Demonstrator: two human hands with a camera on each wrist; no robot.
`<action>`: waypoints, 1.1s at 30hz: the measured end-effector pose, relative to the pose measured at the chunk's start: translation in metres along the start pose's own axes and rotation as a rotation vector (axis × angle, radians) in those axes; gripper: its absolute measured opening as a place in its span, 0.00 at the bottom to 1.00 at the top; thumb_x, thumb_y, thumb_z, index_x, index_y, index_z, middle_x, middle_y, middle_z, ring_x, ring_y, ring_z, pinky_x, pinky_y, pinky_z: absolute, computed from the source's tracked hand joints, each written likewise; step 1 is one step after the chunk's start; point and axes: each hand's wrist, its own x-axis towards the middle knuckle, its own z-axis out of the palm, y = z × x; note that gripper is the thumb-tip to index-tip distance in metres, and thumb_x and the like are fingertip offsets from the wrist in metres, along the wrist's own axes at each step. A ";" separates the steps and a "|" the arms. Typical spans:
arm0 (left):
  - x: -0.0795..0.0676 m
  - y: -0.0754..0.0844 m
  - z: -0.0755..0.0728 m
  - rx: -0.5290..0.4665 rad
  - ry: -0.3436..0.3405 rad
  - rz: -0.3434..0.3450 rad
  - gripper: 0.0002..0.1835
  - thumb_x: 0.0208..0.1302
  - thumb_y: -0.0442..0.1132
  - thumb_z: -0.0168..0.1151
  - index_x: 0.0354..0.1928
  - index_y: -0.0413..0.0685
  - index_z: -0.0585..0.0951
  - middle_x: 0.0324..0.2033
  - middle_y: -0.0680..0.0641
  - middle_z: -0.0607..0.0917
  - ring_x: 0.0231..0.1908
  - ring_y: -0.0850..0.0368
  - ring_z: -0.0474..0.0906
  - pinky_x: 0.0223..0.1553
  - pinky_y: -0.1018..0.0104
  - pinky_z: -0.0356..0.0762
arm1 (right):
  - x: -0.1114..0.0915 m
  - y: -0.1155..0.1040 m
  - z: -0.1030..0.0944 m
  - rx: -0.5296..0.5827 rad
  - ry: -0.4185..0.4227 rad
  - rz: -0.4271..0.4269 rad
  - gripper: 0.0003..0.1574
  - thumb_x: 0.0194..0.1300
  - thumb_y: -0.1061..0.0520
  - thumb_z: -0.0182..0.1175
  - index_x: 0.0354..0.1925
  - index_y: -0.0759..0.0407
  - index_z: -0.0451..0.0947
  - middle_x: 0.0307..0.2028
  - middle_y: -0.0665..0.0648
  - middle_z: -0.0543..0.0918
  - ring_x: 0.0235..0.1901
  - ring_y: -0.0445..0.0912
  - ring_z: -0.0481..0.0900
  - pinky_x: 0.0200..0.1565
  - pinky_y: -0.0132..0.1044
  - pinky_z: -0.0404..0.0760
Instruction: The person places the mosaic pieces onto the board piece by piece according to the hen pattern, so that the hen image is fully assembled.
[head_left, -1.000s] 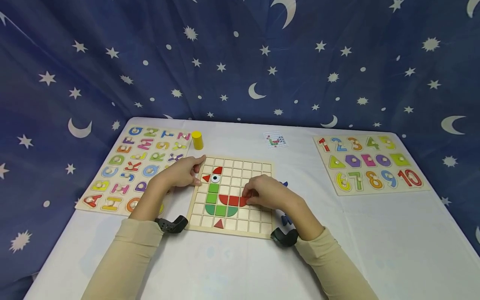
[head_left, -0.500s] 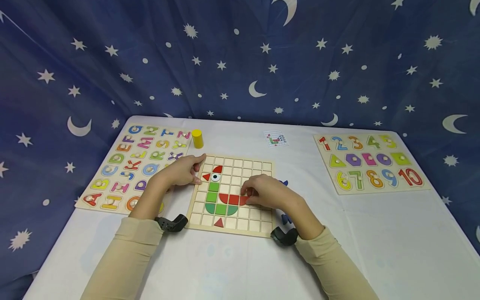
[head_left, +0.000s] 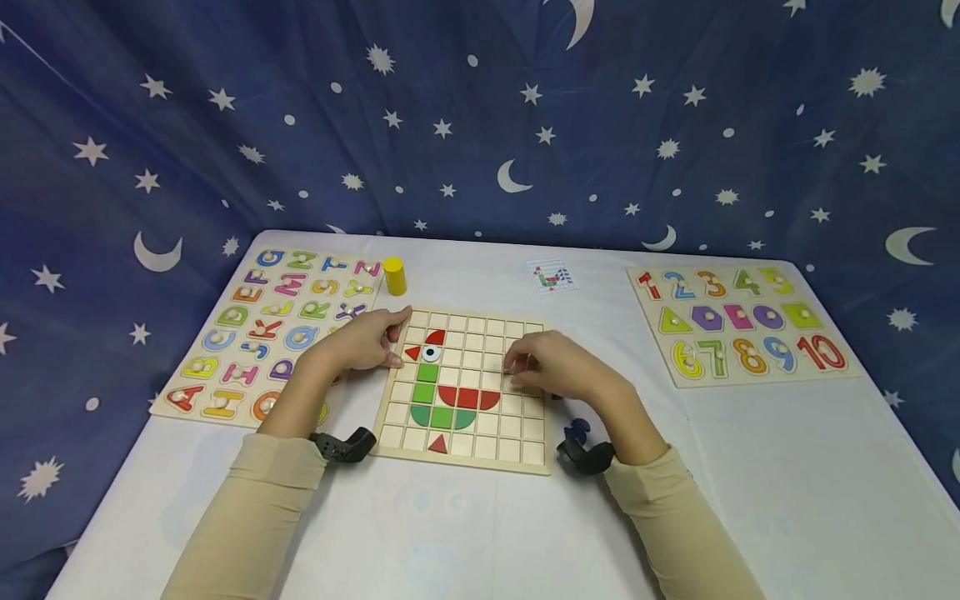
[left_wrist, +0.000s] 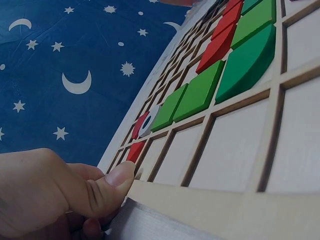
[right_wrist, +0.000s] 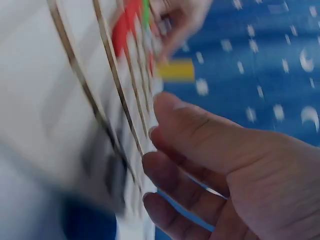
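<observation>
A wooden grid board [head_left: 465, 465] lies on the table with red and green shapes and a round eye piece [head_left: 431, 354] set in its cells. My left hand [head_left: 367, 343] grips the board's left edge; in the left wrist view its thumb [left_wrist: 117, 180] presses on the frame, with other fingers curled beside it. My right hand [head_left: 555, 364] hovers over the board's right side, fingers loosely bent and holding nothing. Left of it, a red rounded piece [head_left: 489, 401] sits beside a red square [head_left: 467, 400]. Green pieces [head_left: 442, 418] fill cells below, and a red triangle [head_left: 438, 444] sits near the front.
Dark blue pieces [head_left: 577, 430] lie right of the board, partly behind the right wrist camera. A letter board [head_left: 247, 333] is at left, a number board [head_left: 738, 329] at right. A yellow cylinder [head_left: 394, 277] and a pattern card [head_left: 552, 276] are at the back.
My right hand has let go of the red rounded piece, which now shows in its cell, and has moved right and back. My left hand stays at the board's edge.
</observation>
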 end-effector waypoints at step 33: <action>0.001 -0.002 0.000 -0.028 -0.018 -0.021 0.48 0.54 0.36 0.70 0.73 0.44 0.54 0.34 0.47 0.69 0.25 0.57 0.64 0.31 0.66 0.65 | -0.019 0.074 -0.020 0.079 -0.022 0.278 0.07 0.58 0.58 0.67 0.34 0.55 0.78 0.30 0.51 0.77 0.34 0.45 0.72 0.40 0.38 0.70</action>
